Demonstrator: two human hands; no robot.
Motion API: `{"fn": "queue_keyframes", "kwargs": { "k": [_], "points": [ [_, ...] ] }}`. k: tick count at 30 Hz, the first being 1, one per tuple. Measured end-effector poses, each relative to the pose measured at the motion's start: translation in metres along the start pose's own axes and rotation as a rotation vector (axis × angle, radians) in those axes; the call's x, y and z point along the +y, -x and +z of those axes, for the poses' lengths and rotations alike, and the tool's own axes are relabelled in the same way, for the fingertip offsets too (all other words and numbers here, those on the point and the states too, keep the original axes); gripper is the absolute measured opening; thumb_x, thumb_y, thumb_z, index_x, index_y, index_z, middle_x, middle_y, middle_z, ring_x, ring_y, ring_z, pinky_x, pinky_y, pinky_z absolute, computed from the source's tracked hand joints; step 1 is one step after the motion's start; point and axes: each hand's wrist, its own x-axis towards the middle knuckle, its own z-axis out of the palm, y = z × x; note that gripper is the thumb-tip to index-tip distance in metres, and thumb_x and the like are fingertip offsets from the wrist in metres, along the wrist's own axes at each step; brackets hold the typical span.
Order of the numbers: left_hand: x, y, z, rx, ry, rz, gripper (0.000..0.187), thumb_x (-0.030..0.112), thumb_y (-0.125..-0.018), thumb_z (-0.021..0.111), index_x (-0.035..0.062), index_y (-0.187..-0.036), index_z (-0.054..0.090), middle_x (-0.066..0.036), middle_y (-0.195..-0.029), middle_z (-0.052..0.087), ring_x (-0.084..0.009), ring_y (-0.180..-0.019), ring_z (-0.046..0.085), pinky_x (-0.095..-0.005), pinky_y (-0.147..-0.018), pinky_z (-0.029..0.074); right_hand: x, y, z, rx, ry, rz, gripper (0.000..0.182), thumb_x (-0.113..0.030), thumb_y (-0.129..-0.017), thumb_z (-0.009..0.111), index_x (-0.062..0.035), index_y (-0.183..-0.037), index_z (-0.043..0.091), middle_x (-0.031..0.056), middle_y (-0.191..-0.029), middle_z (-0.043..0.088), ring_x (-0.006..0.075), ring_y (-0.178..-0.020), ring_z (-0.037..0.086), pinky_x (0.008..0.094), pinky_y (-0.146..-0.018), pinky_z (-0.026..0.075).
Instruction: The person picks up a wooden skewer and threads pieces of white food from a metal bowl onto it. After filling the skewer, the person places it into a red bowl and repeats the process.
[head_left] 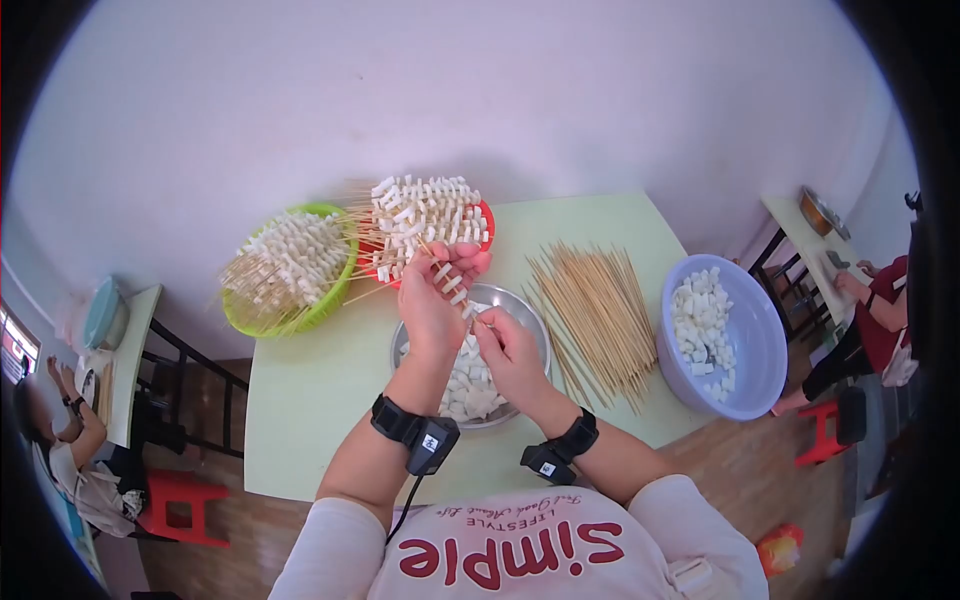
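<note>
My left hand (432, 305) is turned palm up, with its fingers curled round a bamboo skewer. Several white chunks (452, 284) are threaded along that skewer, spaced apart. At the skewer's near end, my right hand (512, 358) is closed in a pinch on a white chunk (481, 309), partly hidden by the fingers. Both hands are above a round metal bowl (541, 345) that holds loose white chunks (470, 385). To the right of the bowl lies a spread pile of bare bamboo skewers (600, 320).
Loaded skewers fill a green basket (240, 318) and a red basket (488, 222) at the table's back left. A lavender basin (755, 350) with white chunks stands at the right edge. Other people sit at side tables, beside red stools (185, 505).
</note>
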Motion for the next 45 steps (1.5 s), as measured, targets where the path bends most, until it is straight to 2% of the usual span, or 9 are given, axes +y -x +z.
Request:
{"fn": "queue_keyframes", "kwargs": {
  "k": [6, 9, 15, 17, 24, 33, 41, 43, 45],
  "points": [
    [0.027, 0.001, 0.02, 0.096, 0.052, 0.052, 0.036, 0.028, -0.095, 0.032, 0.0051, -0.119, 0.048, -0.015, -0.114, 0.057, -0.0288, -0.099, 0.058, -0.041, -0.09, 0.048, 0.004, 0.002, -0.002, -0.039, -0.017, -0.062, 0.009, -0.011, -0.096, 0.048, -0.0028, -0.094, 0.052, -0.0038, -0.063, 0.043, 0.003, -0.055, 0.038, 0.0204, -0.049, 0.031],
    [0.024, -0.014, 0.003, -0.043, 0.021, 0.053, 0.031, 0.027, -0.095, 0.032, 0.0073, -0.109, 0.051, -0.013, -0.107, 0.06, -0.0253, -0.094, 0.06, -0.0386, -0.086, 0.049, 0.004, 0.005, -0.003, -0.066, -0.055, 0.014, 0.009, -0.009, -0.094, 0.051, 0.0001, -0.094, 0.052, 0.0029, -0.069, 0.05, 0.008, -0.062, 0.045, 0.024, -0.056, 0.038],
    [0.028, -0.008, 0.016, 0.078, -0.123, 0.015, 0.02, 0.024, -0.094, 0.033, 0.0126, -0.086, 0.047, -0.007, -0.09, 0.062, -0.0192, -0.082, 0.062, -0.0312, -0.075, 0.047, 0.001, 0.007, -0.002, -0.061, -0.134, 0.047, 0.009, -0.01, -0.094, 0.051, -0.0005, -0.094, 0.052, 0.0018, -0.07, 0.051, 0.0067, -0.062, 0.044, 0.0231, -0.056, 0.038],
    [0.024, -0.008, 0.015, 0.055, -0.113, 0.022, 0.018, 0.023, -0.093, 0.033, 0.0129, -0.086, 0.047, -0.007, -0.089, 0.062, -0.0187, -0.081, 0.062, -0.0306, -0.075, 0.047, 0.006, 0.003, -0.002, -0.066, -0.107, -0.01, 0.01, -0.012, -0.097, 0.046, -0.0038, -0.093, 0.051, -0.0057, -0.061, 0.039, 0.0019, -0.052, 0.034, 0.0193, -0.046, 0.028],
    [0.021, -0.004, 0.022, 0.086, -0.121, 0.032, 0.015, 0.021, -0.09, 0.035, 0.0125, -0.084, 0.046, -0.006, -0.086, 0.06, -0.0195, -0.078, 0.061, -0.0322, -0.074, 0.047, 0.007, 0.005, -0.004, -0.067, -0.205, 0.019, 0.011, -0.014, -0.098, 0.047, -0.0042, -0.093, 0.051, -0.006, -0.061, 0.039, 0.0019, -0.051, 0.034, 0.0192, -0.046, 0.028],
    [0.001, 0.001, 0.033, 0.096, -0.077, 0.024, 0.017, 0.019, -0.091, 0.034, 0.0083, -0.085, 0.046, -0.01, -0.083, 0.061, -0.0224, -0.076, 0.061, -0.0331, -0.075, 0.05, -0.002, 0.002, -0.015, -0.016, -0.146, 0.017, 0.011, -0.012, -0.094, 0.051, -0.0011, -0.094, 0.054, 0.0001, -0.068, 0.049, 0.0052, -0.06, 0.041, 0.0223, -0.055, 0.036],
    [-0.024, -0.001, 0.044, -0.145, -0.163, -0.187, 0.03, 0.023, -0.094, 0.04, 0.0028, -0.113, 0.05, -0.013, -0.098, 0.06, -0.0254, -0.09, 0.062, -0.0377, -0.085, 0.049, 0.006, 0.005, -0.049, 0.044, -0.289, 0.157, 0.013, -0.013, -0.094, 0.051, -0.0012, -0.095, 0.054, 0.0002, -0.068, 0.048, 0.0092, -0.06, 0.044, 0.0256, -0.056, 0.039],
    [-0.04, -0.004, 0.039, -0.206, -0.091, -0.21, 0.03, 0.024, -0.093, 0.041, 0.0034, -0.112, 0.05, -0.013, -0.1, 0.06, -0.0276, -0.092, 0.062, -0.0398, -0.087, 0.049, 0.018, 0.006, -0.056, 0.096, -0.213, 0.046, 0.01, -0.013, -0.097, 0.048, -0.0052, -0.094, 0.053, -0.0073, -0.062, 0.039, 0.0014, -0.053, 0.035, 0.0192, -0.047, 0.028],
    [-0.05, -0.002, 0.048, -0.251, -0.065, -0.239, 0.03, 0.025, -0.093, 0.04, 0.0038, -0.111, 0.051, -0.013, -0.101, 0.061, -0.0294, -0.093, 0.062, -0.0415, -0.088, 0.048, 0.015, 0.01, -0.066, 0.141, -0.162, 0.015, 0.01, -0.012, -0.096, 0.047, -0.0049, -0.094, 0.053, -0.007, -0.064, 0.04, 0.0015, -0.054, 0.036, 0.0195, -0.049, 0.03]
  ]
}}
